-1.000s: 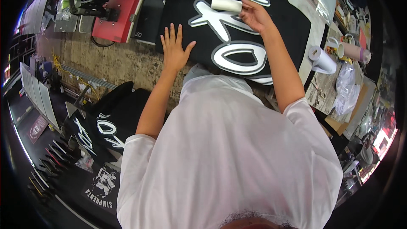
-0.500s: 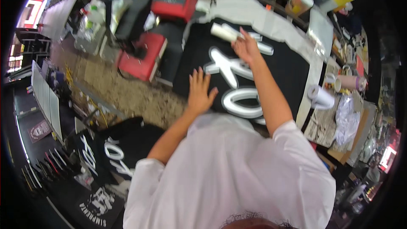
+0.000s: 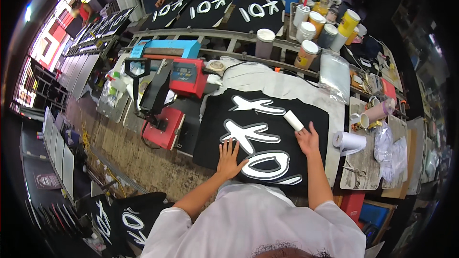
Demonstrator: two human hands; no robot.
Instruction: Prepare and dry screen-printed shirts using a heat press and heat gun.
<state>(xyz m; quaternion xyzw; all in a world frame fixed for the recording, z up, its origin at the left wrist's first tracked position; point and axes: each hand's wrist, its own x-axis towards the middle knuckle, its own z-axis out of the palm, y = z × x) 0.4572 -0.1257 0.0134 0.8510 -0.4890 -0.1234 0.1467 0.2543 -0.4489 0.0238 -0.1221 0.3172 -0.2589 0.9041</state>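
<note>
Flat black shirt (image 3: 215,129), bold white print

A red heat press (image 3: 165,126) sits left of the work table — behind it, a blue machine (image 3: 167,48). Lidded ink tubs (image 3: 318,28) crowd the rear shelf, and a paper roll (image 3: 349,141) lies at right, near scissors (image 3: 354,169).

Shirt (image 3: 267,134): black, with large white marks outlined in grey. Roller (image 3: 293,121): white; the sleeve (image 3: 248,220) below is white too. Press (image 3: 165,126): red plates, black arm (a blue unit (image 3: 167,48) sits behind it); jars (image 3: 330,24) have yellow, orange and white lids.
</note>
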